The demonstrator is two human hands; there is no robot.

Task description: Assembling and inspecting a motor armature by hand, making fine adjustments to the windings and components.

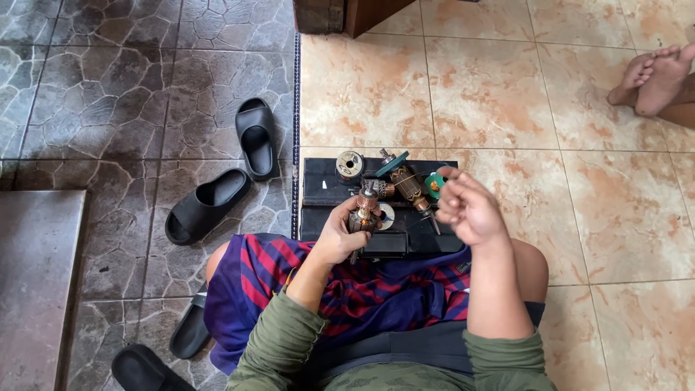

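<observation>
left grip (337, 235) clenched round one copper armature (364, 211); right grip (467, 210) half-curled, empty; second armature (407, 185) on black board (318, 190).

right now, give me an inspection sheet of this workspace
surface: low black board on the floor in front of the seated person
job's things: copper-wound motor armature in the left hand; second armature lying on the board
clutter: wire spool, small green part
grippers: left hand closed round the armature; right hand raised, fingers curled, contents unclear
cables: nothing seen
surroundings: black sandals on grey stone tiles, beige tiles, another person's bare feet top right
</observation>
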